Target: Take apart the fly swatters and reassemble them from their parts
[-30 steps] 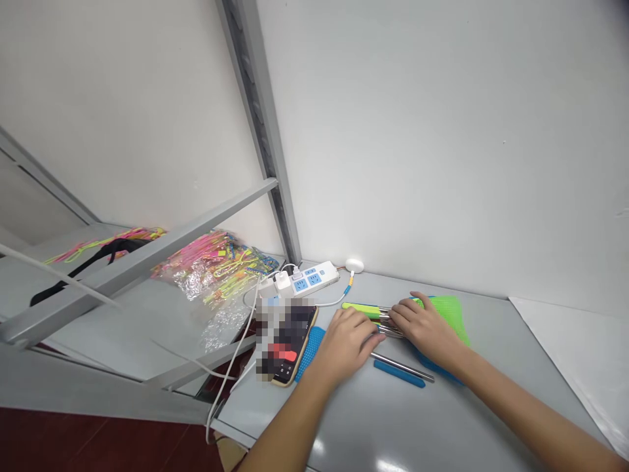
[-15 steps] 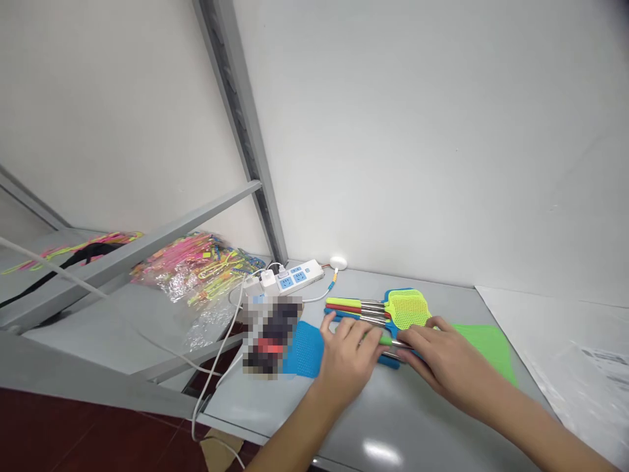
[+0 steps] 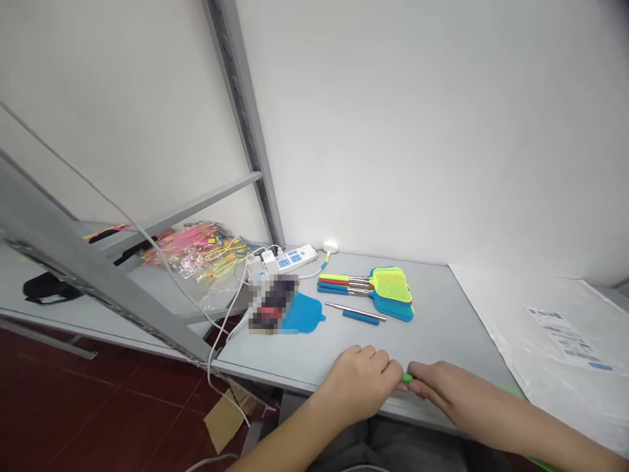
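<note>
Near the table's front edge, my left hand (image 3: 362,383) and my right hand (image 3: 449,393) are both closed on a green fly swatter (image 3: 407,378). Only a short green part shows between them, and bits of its green head peek out around my right forearm. Beyond my hands lie a thin metal rod (image 3: 351,310) and a loose blue handle (image 3: 361,318), side by side. A detached blue swatter head (image 3: 305,314) rests to their left. Farther back is a stack of fly swatters with yellow, red and blue handles, topped by a yellow mesh head (image 3: 392,284).
A white power strip (image 3: 297,259) with plugs and cables sits at the back left, behind a blurred-out object (image 3: 272,308). White plastic packaging (image 3: 545,321) covers the right side. Left of the metal frame (image 3: 250,111), bagged colourful items (image 3: 201,246) lie on another surface.
Both hands have come toward me with the green swatter, from beside the stack to the table's front edge. The metal rod and blue handle are now uncovered.
</note>
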A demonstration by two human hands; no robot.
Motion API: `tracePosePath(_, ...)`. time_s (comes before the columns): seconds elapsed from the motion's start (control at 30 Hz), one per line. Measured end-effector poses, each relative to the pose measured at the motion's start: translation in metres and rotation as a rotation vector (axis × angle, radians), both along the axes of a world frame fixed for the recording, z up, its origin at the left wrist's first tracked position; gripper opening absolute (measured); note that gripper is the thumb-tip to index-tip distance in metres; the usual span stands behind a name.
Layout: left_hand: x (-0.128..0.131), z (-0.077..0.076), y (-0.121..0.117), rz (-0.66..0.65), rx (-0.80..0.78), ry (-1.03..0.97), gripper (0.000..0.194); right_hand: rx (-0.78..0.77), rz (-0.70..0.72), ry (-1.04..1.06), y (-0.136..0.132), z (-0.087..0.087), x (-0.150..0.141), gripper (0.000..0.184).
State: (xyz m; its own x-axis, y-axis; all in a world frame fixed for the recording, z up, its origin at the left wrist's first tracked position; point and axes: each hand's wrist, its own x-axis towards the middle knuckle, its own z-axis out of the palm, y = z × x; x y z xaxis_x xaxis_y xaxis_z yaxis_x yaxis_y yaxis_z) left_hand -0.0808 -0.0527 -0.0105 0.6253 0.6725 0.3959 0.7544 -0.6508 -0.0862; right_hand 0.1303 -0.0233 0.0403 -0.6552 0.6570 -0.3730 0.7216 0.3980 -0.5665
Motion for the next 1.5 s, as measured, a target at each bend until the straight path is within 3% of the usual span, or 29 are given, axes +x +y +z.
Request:
tracePosePath(0.13,0.004,0.006,-0.021,0.072,-0.184,0.084,0.022,0.346,0.120,-0.116,-0.021,-0.011,0.003,0.027)
tracePosePath(0.27,0.011,0.029,-0.048,0.141,-0.311,0.083,0.021,0.648,0.279,-0.143,-0.037,-0.016,0.011,0.015)
tracePosePath(0.43,0.028,0.050,-0.081,0.197,-0.366,0.064,0.028,1.029,0.409,-0.160,-0.060,-0.007,0.028,0.015)
tracePosePath(0.57,0.043,0.055,-0.095,0.201,-0.362,0.034,0.029,1.208,0.455,-0.152,-0.070,0.001,0.045,0.014)
tracePosePath(0.7,0.053,0.058,-0.085,0.160,-0.391,0.023,0.030,1.198,0.485,-0.199,-0.059,0.001,0.057,0.019)
tracePosePath(0.83,0.057,0.063,-0.052,0.216,-0.367,0.053,0.030,0.950,0.326,-0.221,-0.033,0.004,0.050,0.013)
tracePosePath(0.97,0.058,0.079,-0.012,0.248,-0.282,0.072,0.026,0.813,0.147,-0.184,-0.006,0.016,0.034,0.017)
tracePosePath(1.13,0.054,0.101,0.026,0.148,-0.284,0.106,0.020,0.663,0.133,-0.085,0.017,0.039,0.037,0.026)
tracePosePath(1.27,0.053,0.090,0.035,0.046,-0.368,0.133,0.022,0.618,0.152,-0.104,0.022,0.036,0.053,0.022)
tracePosePath(1.4,0.049,0.071,0.034,0.018,-0.451,0.127,0.032,0.769,0.236,-0.257,0.022,0.016,0.055,0.018)
tracePosePath(1.5,0.039,0.067,0.035,0.024,-0.499,0.111,0.039,0.892,0.309,-0.286,0.023,0.007,0.045,0.020)
